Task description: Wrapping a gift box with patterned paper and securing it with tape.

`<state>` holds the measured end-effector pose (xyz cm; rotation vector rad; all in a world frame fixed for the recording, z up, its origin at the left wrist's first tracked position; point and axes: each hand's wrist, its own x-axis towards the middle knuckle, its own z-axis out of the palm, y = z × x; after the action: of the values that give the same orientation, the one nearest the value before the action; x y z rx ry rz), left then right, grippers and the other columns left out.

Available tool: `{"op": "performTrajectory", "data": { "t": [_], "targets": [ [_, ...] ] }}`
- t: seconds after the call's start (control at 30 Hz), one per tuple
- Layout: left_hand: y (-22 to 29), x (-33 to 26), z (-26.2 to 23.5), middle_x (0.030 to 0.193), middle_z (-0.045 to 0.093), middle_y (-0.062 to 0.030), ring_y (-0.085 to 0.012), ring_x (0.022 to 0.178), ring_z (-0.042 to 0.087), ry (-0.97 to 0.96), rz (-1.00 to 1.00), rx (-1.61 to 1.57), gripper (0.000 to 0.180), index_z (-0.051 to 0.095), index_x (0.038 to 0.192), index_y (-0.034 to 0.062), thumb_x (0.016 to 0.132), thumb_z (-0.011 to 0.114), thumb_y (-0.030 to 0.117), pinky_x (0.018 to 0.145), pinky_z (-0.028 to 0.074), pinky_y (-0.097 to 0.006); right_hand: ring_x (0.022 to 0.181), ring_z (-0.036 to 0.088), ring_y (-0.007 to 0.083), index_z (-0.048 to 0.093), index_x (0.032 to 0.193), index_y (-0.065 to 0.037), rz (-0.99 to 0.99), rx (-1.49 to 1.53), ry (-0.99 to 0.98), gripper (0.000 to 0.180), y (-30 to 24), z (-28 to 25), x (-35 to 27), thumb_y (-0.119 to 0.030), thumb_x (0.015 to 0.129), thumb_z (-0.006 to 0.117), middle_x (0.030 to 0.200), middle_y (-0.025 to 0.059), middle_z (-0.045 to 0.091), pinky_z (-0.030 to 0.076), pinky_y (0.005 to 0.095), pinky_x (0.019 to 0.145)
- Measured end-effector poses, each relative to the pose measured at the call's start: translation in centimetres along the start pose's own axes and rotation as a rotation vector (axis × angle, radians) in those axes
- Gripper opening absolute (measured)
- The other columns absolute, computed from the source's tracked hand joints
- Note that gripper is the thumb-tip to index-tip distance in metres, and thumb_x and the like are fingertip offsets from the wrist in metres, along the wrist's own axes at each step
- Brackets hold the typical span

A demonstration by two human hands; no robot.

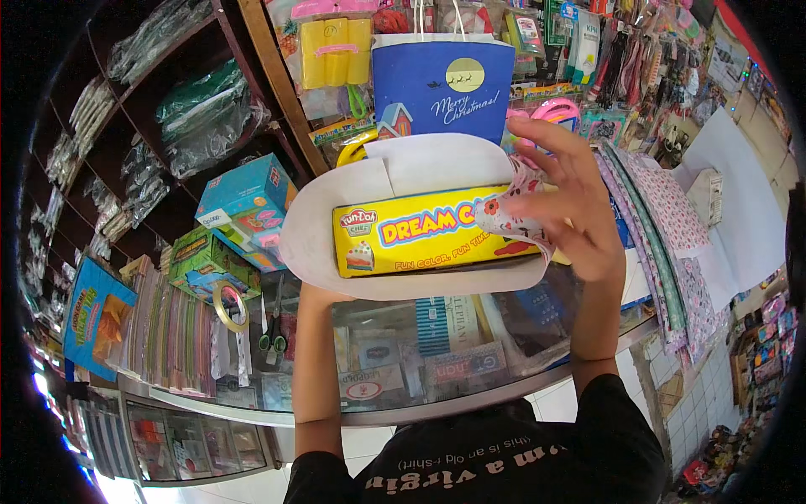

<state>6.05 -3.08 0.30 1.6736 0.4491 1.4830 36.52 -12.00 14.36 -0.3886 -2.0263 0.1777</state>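
Observation:
A long yellow toy box [420, 239] lies on a sheet of wrapping paper [420, 164], white side up, held in the air above a glass counter. My right hand [567, 197] pinches the paper's floral-printed edge and folds it over the right end of the box. My left hand [323, 296] is under the left part of the sheet and carries paper and box from below. Only its wrist shows; the fingers are hidden by the paper.
Behind the box stands a blue gift bag [442, 84]. A tape roll [228, 304] and green-handled scissors [273, 336] lie on the glass counter [504, 395]. Boxed toys [243, 202] sit at the left, patterned paper rolls [663, 218] at the right.

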Motion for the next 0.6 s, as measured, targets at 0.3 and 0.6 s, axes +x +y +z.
{"op": "performTrajectory", "data": {
  "t": [0.3,0.6],
  "targets": [
    [-2.0,-0.7,-1.8,0.128,0.045,-0.0113,-0.0223,0.113,0.046,-0.197,-0.024,0.202,0.092,0.03,0.132,0.0029,0.058,0.081,0.022,0.099,0.034,-0.038,0.116,0.044,0.0323,0.065,0.085,-0.009,0.044,-0.843,-0.392,0.02,-4.2,0.8,4.3,-0.008,0.066,0.06,0.125,0.0113,0.048,0.037,0.0409,0.095],
    [-3.0,-1.1,-2.1,0.124,0.047,-0.0112,-0.0215,0.111,0.048,-0.222,0.106,0.237,0.093,0.031,0.131,0.0027,0.056,0.082,0.021,0.096,0.037,-0.037,0.117,0.041,0.0283,0.055,0.076,-0.005,0.078,-0.246,-0.412,0.005,-1.2,-5.4,4.8,-0.007,0.072,0.057,0.126,0.0154,0.04,0.037,0.0405,0.092]
  ]
}}
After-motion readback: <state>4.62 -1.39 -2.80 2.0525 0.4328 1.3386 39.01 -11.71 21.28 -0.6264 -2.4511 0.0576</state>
